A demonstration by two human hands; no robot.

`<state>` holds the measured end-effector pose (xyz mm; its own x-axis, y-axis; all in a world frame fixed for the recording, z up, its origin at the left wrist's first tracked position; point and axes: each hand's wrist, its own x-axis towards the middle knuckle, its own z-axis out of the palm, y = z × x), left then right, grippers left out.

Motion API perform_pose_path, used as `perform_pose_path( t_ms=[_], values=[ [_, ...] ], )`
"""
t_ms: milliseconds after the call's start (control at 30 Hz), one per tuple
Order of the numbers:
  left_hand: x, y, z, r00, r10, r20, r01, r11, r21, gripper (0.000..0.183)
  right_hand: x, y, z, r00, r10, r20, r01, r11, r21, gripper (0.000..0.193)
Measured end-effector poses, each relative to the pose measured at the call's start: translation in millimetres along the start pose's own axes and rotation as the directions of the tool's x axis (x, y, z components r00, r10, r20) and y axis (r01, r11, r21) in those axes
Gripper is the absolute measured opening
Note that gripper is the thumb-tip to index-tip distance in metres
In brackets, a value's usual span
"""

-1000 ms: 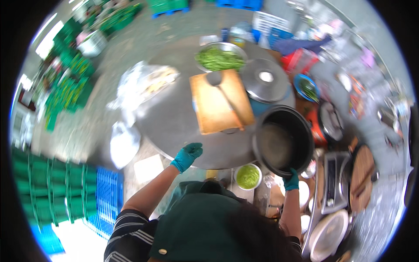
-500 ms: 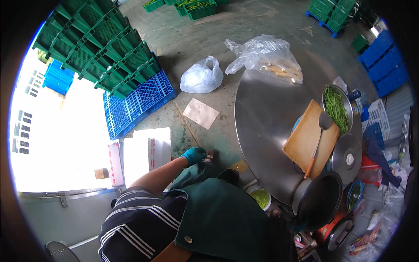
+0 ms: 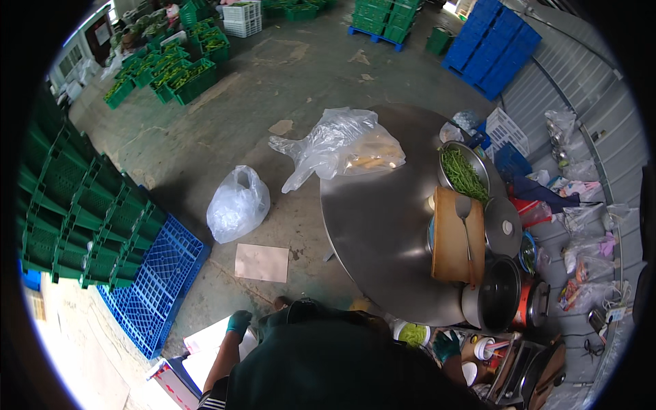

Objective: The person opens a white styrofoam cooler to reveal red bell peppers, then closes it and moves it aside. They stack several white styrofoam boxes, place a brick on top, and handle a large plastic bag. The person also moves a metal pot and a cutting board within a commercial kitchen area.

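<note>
While both teal-gloved hands hung low, left hand [image 3: 239, 321] by white sheets [image 3: 205, 342], right hand [image 3: 447, 345] near the green-filled tub [image 3: 412, 334], grips unclear; probably between steps, reaching next.

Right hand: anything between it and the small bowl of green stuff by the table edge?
Nothing visible. The gloved right hand hangs just right of the small bowl of green stuff, apart from it, with bare gap between. The black pot sits above on the round table, off that line.
</note>
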<state>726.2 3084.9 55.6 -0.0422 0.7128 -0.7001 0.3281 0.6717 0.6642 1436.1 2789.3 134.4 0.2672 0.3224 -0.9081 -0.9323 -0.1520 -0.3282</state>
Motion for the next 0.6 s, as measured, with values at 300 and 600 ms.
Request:
perform_pose_path(
  t_ms=[300,600],
  values=[
    [130.4,81.5,-145.5,0.999,-0.007,-0.053,-0.006,0.969,-0.248,0.026,11.4,113.1,373.6,0.917,0.254,0.308,-0.023,0.804,-0.595,0.043],
    [208.0,56.7,-220.1,0.959,-0.236,-0.159,0.155,0.901,-0.404,0.015,102.2,166.2,722.1,0.539,0.626,0.563,0.108,0.612,-0.784,0.041]
  ],
)
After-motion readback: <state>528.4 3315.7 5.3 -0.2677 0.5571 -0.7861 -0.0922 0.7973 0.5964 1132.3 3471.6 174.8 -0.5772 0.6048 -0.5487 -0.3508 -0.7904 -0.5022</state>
